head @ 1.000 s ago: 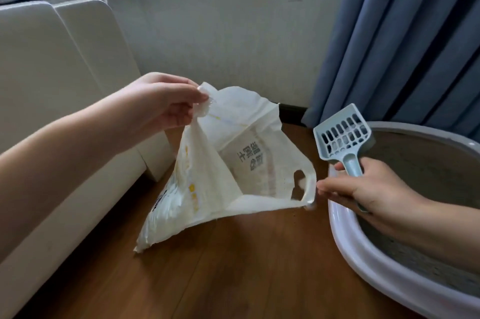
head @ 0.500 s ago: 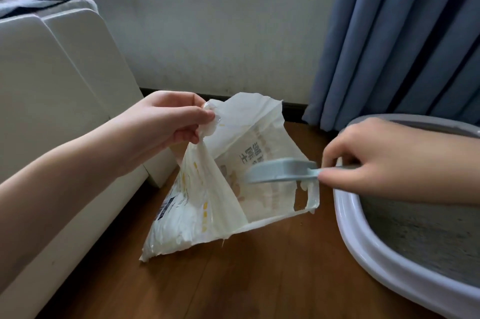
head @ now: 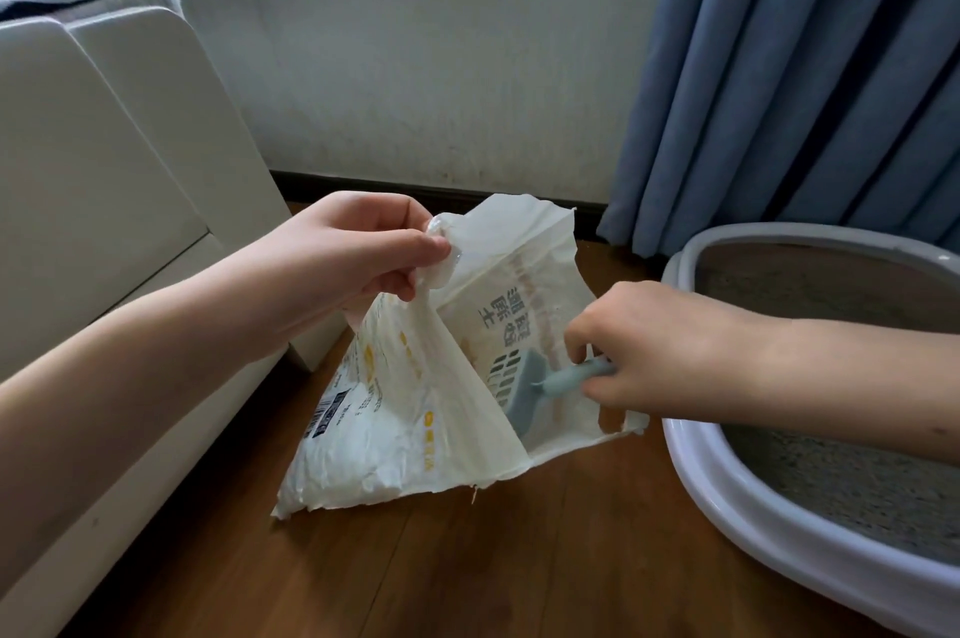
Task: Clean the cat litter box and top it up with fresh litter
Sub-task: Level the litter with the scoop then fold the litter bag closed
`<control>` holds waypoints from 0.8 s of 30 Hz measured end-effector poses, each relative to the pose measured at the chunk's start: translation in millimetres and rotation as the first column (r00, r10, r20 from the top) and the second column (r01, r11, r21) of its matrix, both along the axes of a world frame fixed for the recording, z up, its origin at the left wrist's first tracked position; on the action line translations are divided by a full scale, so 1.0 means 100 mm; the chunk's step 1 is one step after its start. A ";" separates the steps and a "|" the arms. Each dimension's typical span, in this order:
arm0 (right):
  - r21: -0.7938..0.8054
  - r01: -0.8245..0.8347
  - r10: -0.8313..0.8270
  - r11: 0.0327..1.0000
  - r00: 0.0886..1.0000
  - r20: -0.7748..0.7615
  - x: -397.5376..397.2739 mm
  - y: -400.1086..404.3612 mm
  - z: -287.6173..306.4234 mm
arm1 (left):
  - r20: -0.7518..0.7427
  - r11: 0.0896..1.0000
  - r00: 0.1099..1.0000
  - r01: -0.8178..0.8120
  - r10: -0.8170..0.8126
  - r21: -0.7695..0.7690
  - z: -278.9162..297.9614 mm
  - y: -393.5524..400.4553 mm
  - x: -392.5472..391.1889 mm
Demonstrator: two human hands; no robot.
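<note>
While the left hand (head: 358, 255) pinches the bag (head: 415, 409) mouth up, the right hand (head: 644, 341) grips the scoop (head: 524, 385) inside the bag. If that pinch slips, the bag may collapse and litter could spill beside the bag onto the floor (head: 519, 559).

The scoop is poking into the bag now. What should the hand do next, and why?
Probably push the slotted blue-grey plastic scoop deeper. The right hand grips its handle with only the head inside the crinkled white plastic litter bag, whose mouth the left hand holds up open.

Blue curtain (head: 810, 81), cream sofa (head: 104, 180)
</note>
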State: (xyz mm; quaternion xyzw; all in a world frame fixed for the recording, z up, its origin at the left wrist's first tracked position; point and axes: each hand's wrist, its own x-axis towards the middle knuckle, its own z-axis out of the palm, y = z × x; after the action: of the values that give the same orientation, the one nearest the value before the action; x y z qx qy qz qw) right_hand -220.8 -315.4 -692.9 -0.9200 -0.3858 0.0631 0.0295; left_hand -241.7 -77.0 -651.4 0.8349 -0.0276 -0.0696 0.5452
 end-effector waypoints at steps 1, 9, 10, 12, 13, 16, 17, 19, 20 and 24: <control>0.011 -0.003 0.003 1.000 1.000 0.019 0.00 -0.02 0.00 | 0.000 1.000 1.000 0.001 -0.001 -0.001 0.00 0.00 0.00; 0.341 0.235 -0.247 0.910 0.969 -0.008 0.09 -0.25 -0.06 | -0.004 1.000 1.000 0.006 -0.006 -0.002 0.03 0.03 -0.01; 0.308 0.348 -0.332 0.886 0.938 -0.105 0.11 -0.27 -0.10 | -0.008 1.000 1.000 0.006 -0.006 -0.005 0.03 0.04 -0.01; 0.151 0.553 -0.470 0.819 0.799 -0.375 0.13 -0.29 -0.19 | -0.008 0.999 1.000 0.005 -0.005 -0.033 0.02 0.05 0.00; 0.101 0.616 -0.481 0.781 0.697 -0.533 0.12 -0.28 -0.23 | -0.008 0.998 1.000 0.002 -0.002 -0.055 0.02 0.05 0.01; 0.113 0.712 -0.338 0.693 0.459 -0.822 0.09 -0.24 -0.26 | -0.016 0.997 1.000 0.002 -0.003 -0.072 0.00 -0.03 0.01; 0.149 0.721 -0.286 0.677 0.444 -0.849 0.07 -0.22 -0.24 | -0.017 0.997 1.000 -0.001 -0.001 -0.073 -0.01 -0.08 0.01; 0.227 0.747 -0.188 0.625 0.426 -0.885 0.07 -0.17 -0.17 | -0.010 0.998 1.000 -0.005 0.004 -0.056 -0.04 -0.20 0.01; 0.252 0.769 -0.139 0.587 0.403 -0.904 0.08 -0.13 -0.13 | -0.006 1.000 1.000 -0.008 0.008 -0.029 -0.06 -0.27 0.02; 0.298 0.835 0.066 0.462 0.303 -0.951 0.09 0.03 0.06 | 0.009 0.998 0.998 0.062 -0.062 0.006 -0.27 -0.50 0.00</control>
State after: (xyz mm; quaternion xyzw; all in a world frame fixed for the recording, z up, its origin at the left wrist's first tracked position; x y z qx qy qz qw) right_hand -211.5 -312.5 -687.4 -0.6893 -0.0143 0.3436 0.6376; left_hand -241.6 -127.5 -678.1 0.8355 -0.0558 -0.0827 0.5404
